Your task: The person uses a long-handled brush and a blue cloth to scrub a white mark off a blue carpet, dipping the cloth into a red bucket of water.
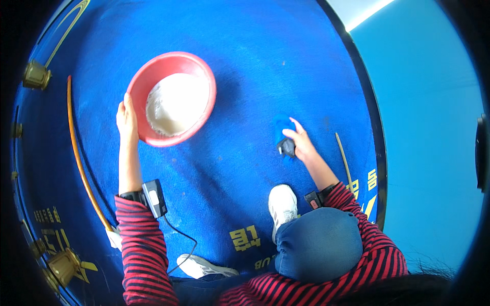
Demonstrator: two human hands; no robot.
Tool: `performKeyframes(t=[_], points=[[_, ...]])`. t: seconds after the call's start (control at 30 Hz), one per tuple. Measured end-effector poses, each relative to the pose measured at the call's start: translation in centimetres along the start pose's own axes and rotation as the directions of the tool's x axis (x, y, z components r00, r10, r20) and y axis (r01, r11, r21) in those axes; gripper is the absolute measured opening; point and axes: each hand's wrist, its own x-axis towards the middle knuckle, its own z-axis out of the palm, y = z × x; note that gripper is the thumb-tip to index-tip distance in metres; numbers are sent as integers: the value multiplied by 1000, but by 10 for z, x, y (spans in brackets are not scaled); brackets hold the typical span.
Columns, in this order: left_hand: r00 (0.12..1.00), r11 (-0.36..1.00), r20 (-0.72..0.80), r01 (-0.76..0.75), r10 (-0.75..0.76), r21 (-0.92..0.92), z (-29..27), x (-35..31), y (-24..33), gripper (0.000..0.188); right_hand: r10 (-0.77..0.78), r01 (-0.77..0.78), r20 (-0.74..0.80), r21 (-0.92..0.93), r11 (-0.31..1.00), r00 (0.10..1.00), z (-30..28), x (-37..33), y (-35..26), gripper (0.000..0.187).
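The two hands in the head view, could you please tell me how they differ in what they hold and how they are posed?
The left hand grips the rim of a red basin holding white liquid, while the right hand presses a small dark brush on the blue carpet. The left hand reaches farther from the body; the right hand works close to the white shoe. Both wear a dark wrist device and striped sleeves.

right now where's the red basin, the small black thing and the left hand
red basin (137, 92), head view, on its left rim
small black thing (287, 147), head view, on its middle, under the right hand (302, 144)
left hand (126, 118), head view, on the back of the hand at the basin's rim
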Motion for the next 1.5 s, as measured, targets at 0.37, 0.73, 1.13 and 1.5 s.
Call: performKeyframes(t=[0.37, 0.73, 1.13, 1.5], points=[[999, 958, -53, 11, 4, 286, 2, -1, 3, 57, 166, -212, 205, 228, 950, 965, 71, 15, -38, 38], [996, 929, -70, 77, -55, 362, 3, -9, 16, 58, -118, 45, 429, 175, 983, 896, 159, 40, -48, 49], [996, 933, -54, 87, -73, 350, 5, -8, 14, 58, 39, -87, 369, 112, 990, 929, 166, 48, -65, 41], [995, 930, -70, 89, -68, 357, 8, -11, 16, 56, -296, 459, 448, -317, 830, 844, 188, 78, -146, 63]])
